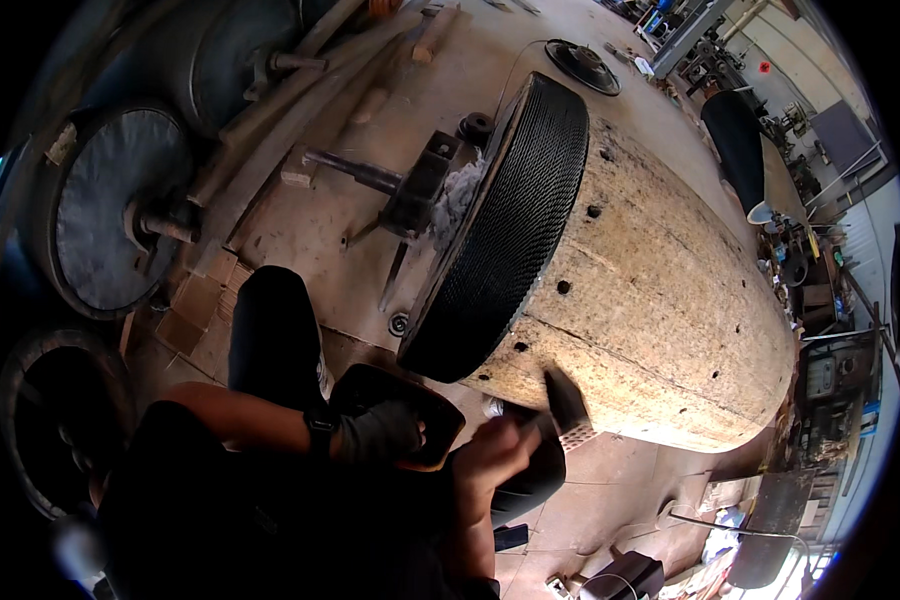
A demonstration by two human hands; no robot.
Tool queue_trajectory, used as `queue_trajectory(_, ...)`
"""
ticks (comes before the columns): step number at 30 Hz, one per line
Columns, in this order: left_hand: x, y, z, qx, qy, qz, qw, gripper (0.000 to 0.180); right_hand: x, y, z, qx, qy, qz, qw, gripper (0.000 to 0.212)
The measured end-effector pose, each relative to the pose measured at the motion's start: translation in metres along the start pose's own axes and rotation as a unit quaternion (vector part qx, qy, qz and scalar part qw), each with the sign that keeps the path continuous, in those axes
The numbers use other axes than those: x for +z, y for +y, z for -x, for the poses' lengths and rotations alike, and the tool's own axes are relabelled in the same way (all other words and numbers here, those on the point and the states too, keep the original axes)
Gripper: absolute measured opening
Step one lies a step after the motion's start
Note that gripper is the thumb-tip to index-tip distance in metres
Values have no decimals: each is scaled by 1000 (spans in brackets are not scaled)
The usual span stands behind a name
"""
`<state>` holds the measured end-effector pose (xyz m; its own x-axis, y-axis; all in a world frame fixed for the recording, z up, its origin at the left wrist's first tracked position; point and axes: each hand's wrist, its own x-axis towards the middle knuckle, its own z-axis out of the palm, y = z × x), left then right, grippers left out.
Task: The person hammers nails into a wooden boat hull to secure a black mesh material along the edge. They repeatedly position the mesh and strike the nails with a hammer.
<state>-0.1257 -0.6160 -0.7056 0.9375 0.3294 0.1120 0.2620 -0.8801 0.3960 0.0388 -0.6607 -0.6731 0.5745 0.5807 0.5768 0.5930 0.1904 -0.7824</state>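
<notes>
Drum (660, 290) could get scraped if the right hand (495, 452), clutching a blurred tool (567, 398), slips; left hand's (380, 432) grip I can't tell.

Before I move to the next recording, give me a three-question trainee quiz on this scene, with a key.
1. What covers the left hand: A) white mitten, B) dark grey glove, C) red cloth?
2. True or false: dark holes line the tan roller beside its ribbed black band.
3. What does the right hand appear to hold?

Key: 1. B; 2. true; 3. a dark tool, too blurred to identify.
</notes>
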Motion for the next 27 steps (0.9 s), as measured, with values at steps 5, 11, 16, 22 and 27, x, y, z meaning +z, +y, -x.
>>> queue_trajectory(5,-28,7,2,24,-52,46,997,24,-14,-35,-16,177,-93,-35,979,38)
queue_trajectory(11,-26,3,2,45,-14,101,994,35,-13,-22,-16,-17,-47,132,990,28)
queue_trajectory(16,-73,12,-10,12,26,101,994,31,-24,-28,-3,-13,-25,101,995,29)
queue_trajectory(22,-126,10,-35,10,234,161,959,18,-11,-25,-17,38,-122,287,949,8)
queue_trajectory(27,-166,-17,-71,57,432,16,900,23,-30,-18,8,33,-28,70,997,24)
